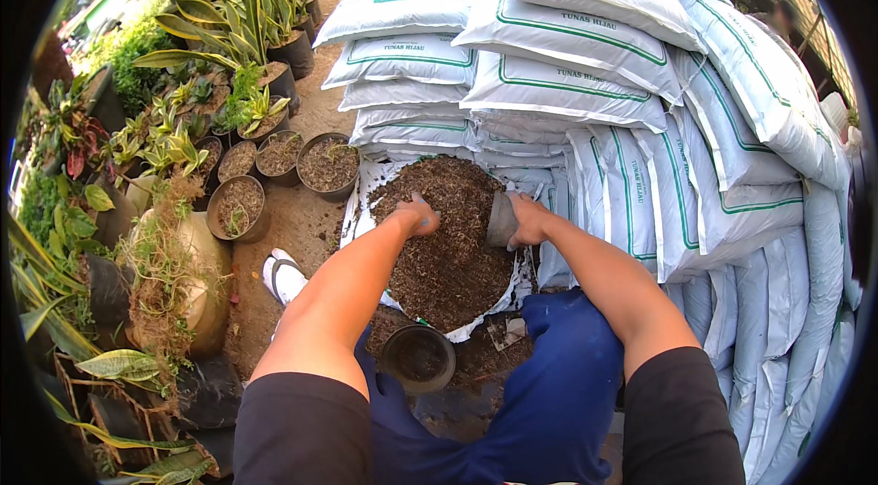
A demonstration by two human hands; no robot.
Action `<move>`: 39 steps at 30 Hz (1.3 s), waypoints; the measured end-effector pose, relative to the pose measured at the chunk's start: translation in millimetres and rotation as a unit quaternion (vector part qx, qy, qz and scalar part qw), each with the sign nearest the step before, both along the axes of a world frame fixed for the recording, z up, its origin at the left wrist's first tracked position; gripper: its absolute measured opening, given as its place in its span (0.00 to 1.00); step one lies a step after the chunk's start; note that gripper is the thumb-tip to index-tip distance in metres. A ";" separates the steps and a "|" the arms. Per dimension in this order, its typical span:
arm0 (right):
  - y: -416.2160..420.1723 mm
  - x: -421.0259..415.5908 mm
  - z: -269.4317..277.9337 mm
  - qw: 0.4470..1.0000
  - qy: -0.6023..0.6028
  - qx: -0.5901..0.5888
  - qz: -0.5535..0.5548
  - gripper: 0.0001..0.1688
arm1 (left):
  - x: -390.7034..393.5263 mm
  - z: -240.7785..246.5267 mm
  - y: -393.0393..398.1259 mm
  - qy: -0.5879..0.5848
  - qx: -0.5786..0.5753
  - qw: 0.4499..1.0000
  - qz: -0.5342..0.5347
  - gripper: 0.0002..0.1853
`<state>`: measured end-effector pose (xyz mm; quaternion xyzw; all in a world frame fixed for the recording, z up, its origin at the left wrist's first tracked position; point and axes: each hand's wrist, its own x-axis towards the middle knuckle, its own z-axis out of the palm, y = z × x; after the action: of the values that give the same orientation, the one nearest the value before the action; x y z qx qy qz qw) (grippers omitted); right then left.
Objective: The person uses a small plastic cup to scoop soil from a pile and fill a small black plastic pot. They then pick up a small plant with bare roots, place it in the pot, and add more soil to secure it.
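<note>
A large mound of brown potting mix [446, 265] lies before me on an opened white sack [473, 329]. My right hand [529, 219] grips a small dark grey plant pot [502, 219], tipped on its side with its mouth towards the mound. Over the mound's left part is my left hand [417, 214], its fingers pointing away from me at the mix. Whether those fingers hold any mix is hidden by the hand itself. Between my knees stands a black plastic pot [418, 356] with a dark inside.
Stacked white sacks [549, 87] with green print rise behind and to the right of the mound. Several filled pots [329, 166] stand on the left. Uprooted plants with roots [168, 259] lie over a pale rounded object. Potted snake plants [240, 12] stand farther back.
</note>
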<state>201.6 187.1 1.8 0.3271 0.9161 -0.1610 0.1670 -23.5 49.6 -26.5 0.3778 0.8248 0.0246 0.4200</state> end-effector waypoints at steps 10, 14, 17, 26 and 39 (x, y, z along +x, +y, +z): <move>-14.4 -18.7 -12.3 0.995 0.045 -0.092 -0.016 0.64 | 21.1 -15.2 10.8 -0.109 0.148 0.983 0.016 0.30; -9.5 -17.1 -9.6 0.984 0.115 -0.139 0.004 0.64 | 23.1 -21.3 18.6 -0.169 0.233 0.955 -0.066 0.29; -9.8 5.4 0.8 0.984 0.130 -0.119 -0.008 0.64 | 48.1 9.9 20.1 -0.201 0.242 0.948 -0.049 0.27; -37.8 11.7 69.5 0.977 0.154 0.101 0.109 0.62 | -1.6 26.6 5.8 -0.018 0.254 0.967 0.029 0.21; -49.2 2.7 114.2 0.886 0.171 0.323 0.285 0.50 | 10.9 21.2 -12.9 0.081 0.076 0.986 -0.120 0.28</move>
<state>204.3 137.9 116.0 0.0553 0.9855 0.1453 -0.0684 -12.6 36.7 -5.3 0.5060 0.8004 0.0057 0.3214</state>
